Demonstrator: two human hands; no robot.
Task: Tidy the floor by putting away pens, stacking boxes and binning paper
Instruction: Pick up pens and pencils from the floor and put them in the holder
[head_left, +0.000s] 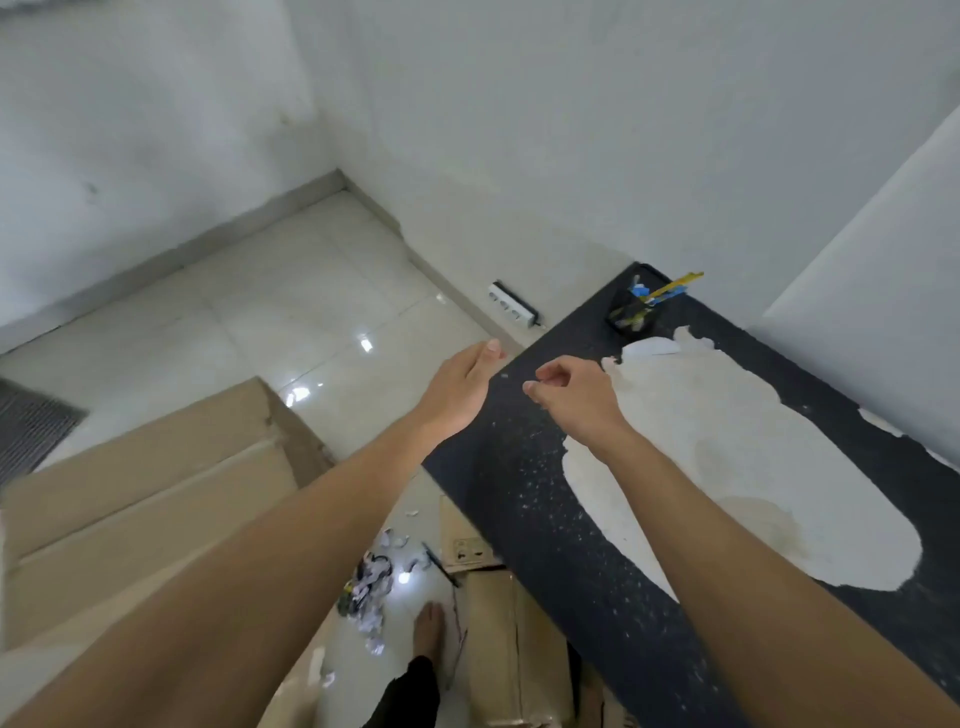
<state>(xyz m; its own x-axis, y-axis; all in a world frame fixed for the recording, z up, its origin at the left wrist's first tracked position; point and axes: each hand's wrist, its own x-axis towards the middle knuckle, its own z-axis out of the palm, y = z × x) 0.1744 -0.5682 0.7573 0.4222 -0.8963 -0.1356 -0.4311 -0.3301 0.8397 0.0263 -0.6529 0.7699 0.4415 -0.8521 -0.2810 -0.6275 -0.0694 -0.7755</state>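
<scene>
our left hand (462, 384): fingers straight, empty | our right hand (574, 392): fingers loosely curled, empty | both above worn black tabletop (519, 483) | black mesh pen holder (631, 312) at far corner

text: none readable | cardboard flap (464, 540) on floor: small printed handling symbols, too blurred to tell | other labels: none

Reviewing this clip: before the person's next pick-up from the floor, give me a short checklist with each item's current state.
1. Left hand free, fingers straight: ok.
2. Right hand free: cannot tell, fingers curled, possibly pinching something small.
3. Pen holder upright on the black table, pens inside: ok.
4. Paper scraps binned: not ok, they lie on the floor.
5. Loose pen put away: not ok, on the floor beside the scraps.
6. Bin in view: not ok.
</scene>
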